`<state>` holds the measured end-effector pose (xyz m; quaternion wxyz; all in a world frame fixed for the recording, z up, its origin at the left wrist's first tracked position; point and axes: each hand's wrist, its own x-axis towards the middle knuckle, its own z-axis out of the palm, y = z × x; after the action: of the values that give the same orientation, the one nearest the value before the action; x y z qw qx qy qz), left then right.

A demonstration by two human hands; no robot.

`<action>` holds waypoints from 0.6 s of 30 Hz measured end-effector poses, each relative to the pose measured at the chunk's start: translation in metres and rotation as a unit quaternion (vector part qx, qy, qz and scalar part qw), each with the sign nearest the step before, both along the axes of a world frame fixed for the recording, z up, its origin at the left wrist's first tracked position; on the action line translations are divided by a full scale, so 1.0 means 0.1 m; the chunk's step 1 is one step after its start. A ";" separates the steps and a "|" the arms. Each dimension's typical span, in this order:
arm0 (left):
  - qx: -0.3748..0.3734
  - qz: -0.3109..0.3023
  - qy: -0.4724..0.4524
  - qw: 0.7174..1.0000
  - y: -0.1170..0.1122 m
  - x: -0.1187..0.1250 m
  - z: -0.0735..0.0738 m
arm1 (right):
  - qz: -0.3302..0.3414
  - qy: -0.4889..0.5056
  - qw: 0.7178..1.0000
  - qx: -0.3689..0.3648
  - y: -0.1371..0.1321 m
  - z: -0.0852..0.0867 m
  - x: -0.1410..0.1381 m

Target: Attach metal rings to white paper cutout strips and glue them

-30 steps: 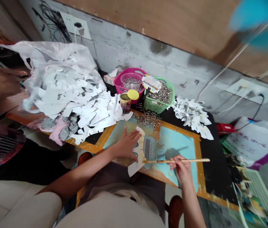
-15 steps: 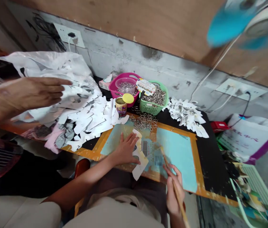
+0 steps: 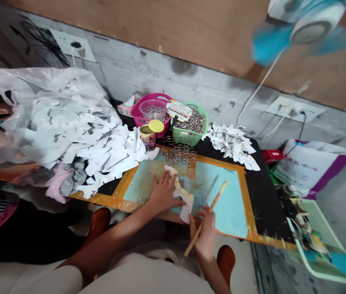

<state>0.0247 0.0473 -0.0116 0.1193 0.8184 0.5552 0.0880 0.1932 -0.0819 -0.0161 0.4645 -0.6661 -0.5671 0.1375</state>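
My left hand [image 3: 163,192] lies with its fingers spread on a white paper cut-out [image 3: 181,192], pressing it to a teal-painted board with an orange border [image 3: 243,212]. My right hand [image 3: 206,233] is closed around a thin wooden brush [image 3: 212,203], just right of the cut-out. The brush's far end points up over the teal surface. A loose heap of small metal rings [image 3: 179,154] lies at the board's far edge. A large pile of white paper cut-outs [image 3: 108,149] lies to the left.
A pink basket [image 3: 150,110] and a green basket [image 3: 188,126] hold metal rings behind a small jar with a yellow lid [image 3: 147,136]. More cut-outs [image 3: 231,143] lie to the right. A blue fan [image 3: 301,28] hangs at upper right.
My right hand has moved left, closer to the cut-out, and the brush now points up and away. Another person's hand at left has gone from view.
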 end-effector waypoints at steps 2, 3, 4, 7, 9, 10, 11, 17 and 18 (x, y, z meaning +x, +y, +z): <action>-0.002 0.005 0.000 1.000 0.00 0.01 0.00 | -0.006 0.030 0.999 -0.022 0.04 -0.08 -0.11; -0.003 0.008 -0.001 1.000 0.00 0.02 0.00 | -0.008 0.046 0.998 -0.030 0.06 -0.10 -0.14; -0.003 0.011 -0.004 1.000 0.00 0.02 -0.01 | -0.008 0.061 0.997 -0.035 0.07 -0.12 -0.15; 0.000 0.021 -0.018 1.000 0.00 0.04 -0.02 | 0.000 0.088 0.995 -0.040 0.10 -0.13 -0.16; 0.004 0.025 -0.024 0.999 0.00 0.05 -0.03 | 0.008 0.093 0.994 -0.048 0.09 -0.13 -0.17; 0.006 0.025 -0.026 0.999 0.00 0.05 -0.03 | 0.011 0.090 0.995 -0.051 0.09 -0.14 -0.19; 0.008 0.025 -0.025 0.999 -0.01 0.05 -0.03 | 0.010 0.082 0.995 -0.053 0.09 -0.15 -0.22; 0.007 0.020 -0.011 1.000 -0.02 0.04 0.03 | 0.011 0.080 0.996 -0.044 0.09 -0.14 -0.23; 0.005 0.020 -0.012 1.000 -0.02 0.04 0.03 | 0.016 0.094 0.995 -0.042 0.08 -0.09 -0.17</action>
<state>0.0285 0.0451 -0.0081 0.1202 0.8065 0.5697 0.1028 0.1760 -0.0741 -0.0253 0.4847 -0.6600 -0.5256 0.2305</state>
